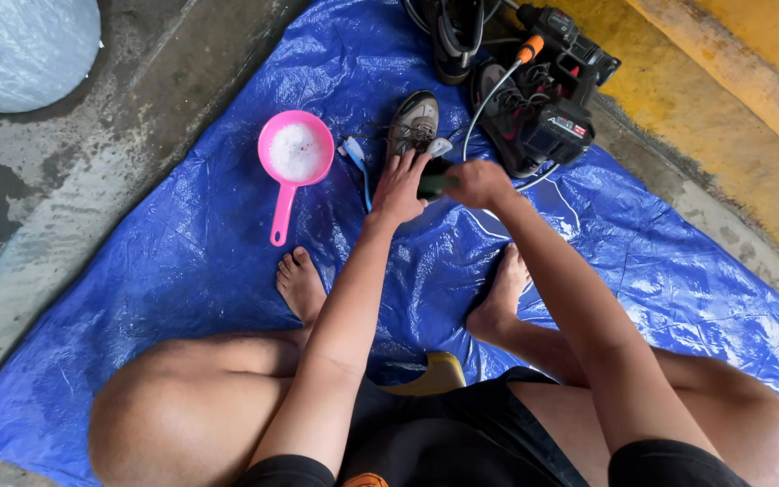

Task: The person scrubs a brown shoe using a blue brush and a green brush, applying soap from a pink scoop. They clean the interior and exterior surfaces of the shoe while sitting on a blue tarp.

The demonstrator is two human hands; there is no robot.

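Bare knees and black shorts [462,433] fill the near edge, with both feet planted on a blue tarp [182,271]. Just beyond the feet, the right hand [478,183] has its grip clamped on a dark green handle [433,186], most of it hidden inside the fist, so its kind is hard to make out. Touching that handle from the left, the left hand [398,189] has fingers spread apart, fingertips resting on a grey shoe [415,122]. Left of the grip lies a blue-handled brush [356,158], and further left a pink scoop [294,158] holding white foam. Beyond and right of the grip sits a black power washer [556,108] with a pale hose [489,99]; more dark shoes [453,36] are cut off at the top edge.
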